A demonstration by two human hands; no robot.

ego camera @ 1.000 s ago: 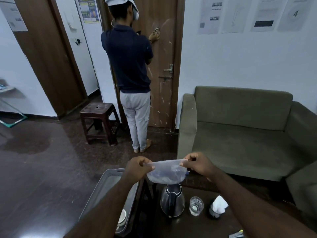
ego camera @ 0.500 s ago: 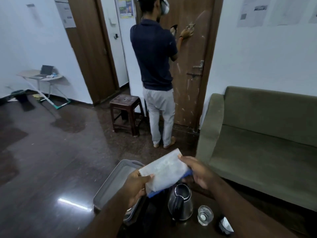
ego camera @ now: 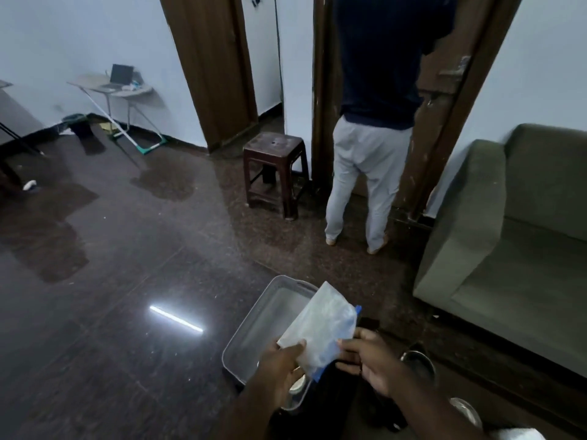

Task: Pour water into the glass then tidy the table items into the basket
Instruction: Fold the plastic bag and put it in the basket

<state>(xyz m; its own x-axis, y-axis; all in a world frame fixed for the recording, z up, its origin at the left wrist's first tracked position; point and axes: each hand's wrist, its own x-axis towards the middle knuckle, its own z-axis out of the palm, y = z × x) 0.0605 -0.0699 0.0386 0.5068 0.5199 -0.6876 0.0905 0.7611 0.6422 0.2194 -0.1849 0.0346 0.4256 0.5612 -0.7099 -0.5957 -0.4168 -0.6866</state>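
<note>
Left hand [ego camera: 281,365] pinches plastic pouch [ego camera: 320,328] lower corner, right hand [ego camera: 370,354] grips opposite edge, above basket [ego camera: 251,325] at frame bottom centre. Pouch looks light, limp, slippery; hold edges.

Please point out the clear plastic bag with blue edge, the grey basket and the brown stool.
Clear plastic bag with blue edge [ego camera: 320,328], head view, middle of bag.
Grey basket [ego camera: 251,315], head view, left rim.
Brown stool [ego camera: 273,143], head view, seat top.
</note>
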